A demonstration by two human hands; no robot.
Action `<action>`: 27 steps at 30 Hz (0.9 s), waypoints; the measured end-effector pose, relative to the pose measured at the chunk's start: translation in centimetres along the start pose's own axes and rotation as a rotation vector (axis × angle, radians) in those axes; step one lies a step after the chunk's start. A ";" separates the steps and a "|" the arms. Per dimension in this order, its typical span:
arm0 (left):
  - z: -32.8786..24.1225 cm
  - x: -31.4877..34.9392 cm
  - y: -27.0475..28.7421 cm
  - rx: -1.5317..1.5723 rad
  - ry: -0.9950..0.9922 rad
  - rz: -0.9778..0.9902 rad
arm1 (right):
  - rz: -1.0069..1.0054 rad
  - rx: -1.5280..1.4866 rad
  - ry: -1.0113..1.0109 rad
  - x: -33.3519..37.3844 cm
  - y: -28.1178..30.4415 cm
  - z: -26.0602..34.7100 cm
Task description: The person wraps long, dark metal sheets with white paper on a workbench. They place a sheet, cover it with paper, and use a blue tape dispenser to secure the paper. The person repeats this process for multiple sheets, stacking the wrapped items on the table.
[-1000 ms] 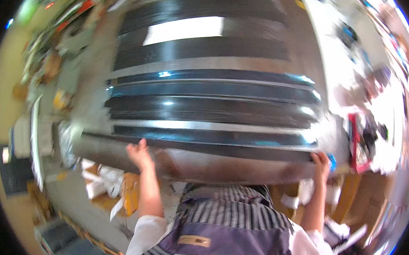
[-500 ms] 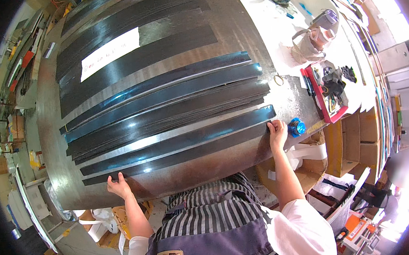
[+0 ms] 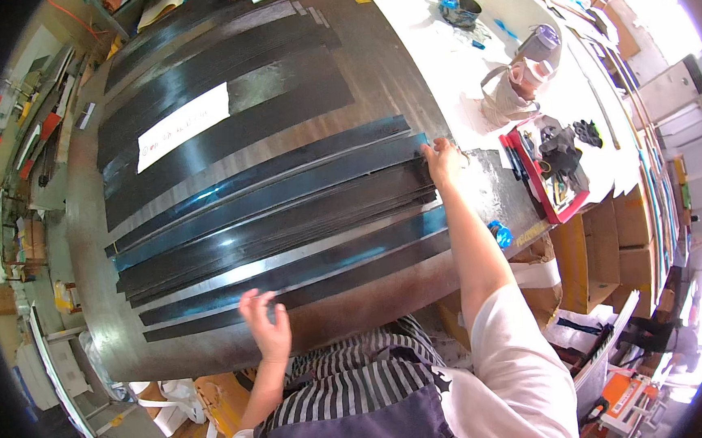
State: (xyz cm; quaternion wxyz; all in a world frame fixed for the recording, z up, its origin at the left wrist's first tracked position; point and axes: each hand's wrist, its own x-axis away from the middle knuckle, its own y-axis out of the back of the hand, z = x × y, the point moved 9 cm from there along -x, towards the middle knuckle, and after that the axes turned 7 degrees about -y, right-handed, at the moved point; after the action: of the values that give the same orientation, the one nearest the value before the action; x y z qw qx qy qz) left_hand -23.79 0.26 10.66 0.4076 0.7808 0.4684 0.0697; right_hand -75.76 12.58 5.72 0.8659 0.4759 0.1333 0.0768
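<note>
From my remote seat I see the right hand [image 3: 443,168] at the right end of the dark stack [image 3: 278,228] on the desk [image 3: 97,318], fingers by the corner next to the blue strip [image 3: 284,188]; I cannot tell whether they pinch anything. The stack's long axis runs leftward from those fingers, slanting slightly toward the person. The left hand [image 3: 268,329] is farther from that end: its fingers are spread, empty, beside the near strips [image 3: 353,254], with the stack beyond them.
</note>
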 end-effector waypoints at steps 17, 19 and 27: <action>-21.5 -4.4 2.0 0.477 -0.677 0.376 | -0.028 -0.098 0.394 2.1 6.5 8.2; -29.1 -5.7 8.0 0.640 -0.966 0.312 | -0.026 -0.018 0.436 2.9 7.8 9.7; -31.9 -3.7 22.3 0.646 -1.019 -0.427 | 0.158 -0.307 0.571 9.1 14.9 15.9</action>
State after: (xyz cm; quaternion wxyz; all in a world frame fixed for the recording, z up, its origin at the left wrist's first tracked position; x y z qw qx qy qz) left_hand -26.43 10.45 48.26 0.3285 0.6890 0.3582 -0.5376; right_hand -62.31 10.10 25.01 0.8465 0.3082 0.3202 0.2931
